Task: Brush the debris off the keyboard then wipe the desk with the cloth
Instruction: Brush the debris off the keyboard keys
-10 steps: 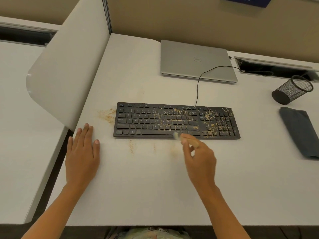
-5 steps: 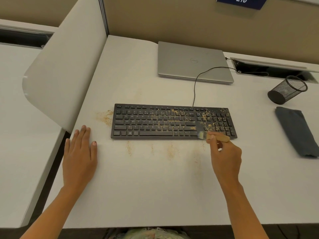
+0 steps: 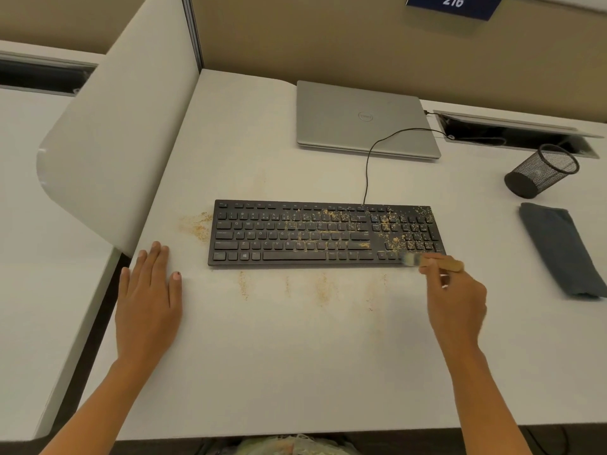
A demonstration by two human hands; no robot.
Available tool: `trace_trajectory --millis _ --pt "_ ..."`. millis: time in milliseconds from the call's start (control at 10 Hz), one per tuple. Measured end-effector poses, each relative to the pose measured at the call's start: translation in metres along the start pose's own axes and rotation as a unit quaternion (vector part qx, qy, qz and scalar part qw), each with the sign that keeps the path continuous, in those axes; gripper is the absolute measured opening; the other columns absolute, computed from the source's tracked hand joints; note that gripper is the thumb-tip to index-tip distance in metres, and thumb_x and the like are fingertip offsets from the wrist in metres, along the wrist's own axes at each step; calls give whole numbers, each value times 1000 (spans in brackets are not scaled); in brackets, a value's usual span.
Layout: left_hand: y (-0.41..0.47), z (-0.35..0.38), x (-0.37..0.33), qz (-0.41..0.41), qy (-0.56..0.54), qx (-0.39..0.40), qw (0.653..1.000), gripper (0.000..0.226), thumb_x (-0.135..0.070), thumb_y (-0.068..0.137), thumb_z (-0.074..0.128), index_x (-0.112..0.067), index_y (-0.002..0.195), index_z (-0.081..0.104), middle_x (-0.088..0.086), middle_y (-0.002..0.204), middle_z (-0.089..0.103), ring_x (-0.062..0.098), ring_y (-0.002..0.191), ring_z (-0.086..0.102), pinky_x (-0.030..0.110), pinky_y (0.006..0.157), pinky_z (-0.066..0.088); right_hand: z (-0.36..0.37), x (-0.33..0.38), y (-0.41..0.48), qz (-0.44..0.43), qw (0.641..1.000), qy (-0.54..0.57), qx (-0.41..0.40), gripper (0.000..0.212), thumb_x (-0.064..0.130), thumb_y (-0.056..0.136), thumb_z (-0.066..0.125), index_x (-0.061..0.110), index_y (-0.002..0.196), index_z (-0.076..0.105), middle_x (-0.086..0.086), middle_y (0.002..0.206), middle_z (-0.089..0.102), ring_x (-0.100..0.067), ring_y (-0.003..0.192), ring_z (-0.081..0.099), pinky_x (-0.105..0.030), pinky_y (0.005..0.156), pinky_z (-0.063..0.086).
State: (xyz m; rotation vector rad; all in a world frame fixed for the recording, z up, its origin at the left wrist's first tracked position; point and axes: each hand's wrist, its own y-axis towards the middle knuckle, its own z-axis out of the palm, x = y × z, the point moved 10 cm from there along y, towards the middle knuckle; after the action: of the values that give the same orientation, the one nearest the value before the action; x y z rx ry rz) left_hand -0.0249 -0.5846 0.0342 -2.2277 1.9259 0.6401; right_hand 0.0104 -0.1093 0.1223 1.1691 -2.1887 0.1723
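Head view: my right hand [image 3: 460,300] is pinching the brush [image 3: 448,265] at the front right corner of the keyboard [image 3: 295,234], which is carrying debris [image 3: 394,241]. My left hand [image 3: 147,297] is lying flat, fingers straight, on the desk [image 3: 295,356]. The cloth [image 3: 558,247] is lying on the desk to the right of the keyboard. The laptop [image 3: 358,119] is showing a Dell logo, and the sign [image 3: 453,3] is reading 216.

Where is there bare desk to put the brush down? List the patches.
Bare desk: between laptop and keyboard, left of the cable; and the front strip between the left hand and the right hand holding the brush. Crowded: debris left of and just before the keyboard; cloth and mesh cup at right.
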Motion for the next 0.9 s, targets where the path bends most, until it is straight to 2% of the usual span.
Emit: trace_trajectory --millis 100,200,300,400,500,600,700,800,900 --pt "1 0 0 1 2 -1 1000 62 -37 100 21 -5 152 33 10 159 32 25 149 22 42 122 9 -18 -20 14 48 998 -11 -41 29 26 99 49 7 96 71 -4 69 56 -25 66 48 -31 62 35" --pt "0 0 1 1 3 0 1000 63 -38 100 21 -5 152 33 10 159 32 25 149 22 42 122 9 -14 -8 11 14 999 21 -23 27 24 99 49 10 100 72 -3 73 61 -24 65 53 -29 56 36" --pt "0 -1 0 0 -1 -1 1000 63 -38 100 21 -5 152 33 10 159 32 25 149 22 42 122 9 2 8 0 -20 997 69 20 24 23 98 50 14 101 72 1 85 69 -20 70 59 -18 54 41" --pt "0 0 -1 1 -3 1 1000 63 -38 100 21 -6 152 32 9 159 32 25 149 22 42 122 9 0 3 1 6 1000 10 -12 28 25 99 49 7 94 70 -3 78 66 -23 65 54 -27 54 37" --pt "0 1 0 1 1 2 1000 64 -40 100 19 -6 153 31 9 159 31 24 149 21 42 123 9 -5 7 5 32 998 2 -62 27 22 99 49 5 94 68 -3 69 58 -25 64 52 -28 60 34" --pt "-1 1 1 0 1 3 1000 64 -40 100 19 -7 153 31 8 159 30 23 150 21 42 123 8 1 24 6 7 996 68 -62 21 20 98 50 9 96 68 -3 74 65 -21 68 61 -26 57 40" --pt "-1 1 -1 0 -1 2 1000 64 -40 100 19 -6 153 32 8 159 31 24 149 21 42 123 9 16 62 2 -49 986 157 -32 7 12 93 58 13 90 64 0 74 68 0 64 61 -7 55 41" --pt "0 0 -1 -1 -3 3 1000 64 -40 100 19 -6 153 32 8 159 31 23 149 21 42 123 9 34 92 -2 -76 978 192 10 8 11 93 59 16 89 63 1 71 67 2 63 60 -6 52 40" --pt "1 1 -1 0 -1 6 1000 64 -41 100 18 -8 153 31 7 160 30 21 150 20 40 123 8 62 139 -11 -133 967 208 56 12 18 97 54 21 91 63 -3 69 68 -13 58 59 -18 47 42"
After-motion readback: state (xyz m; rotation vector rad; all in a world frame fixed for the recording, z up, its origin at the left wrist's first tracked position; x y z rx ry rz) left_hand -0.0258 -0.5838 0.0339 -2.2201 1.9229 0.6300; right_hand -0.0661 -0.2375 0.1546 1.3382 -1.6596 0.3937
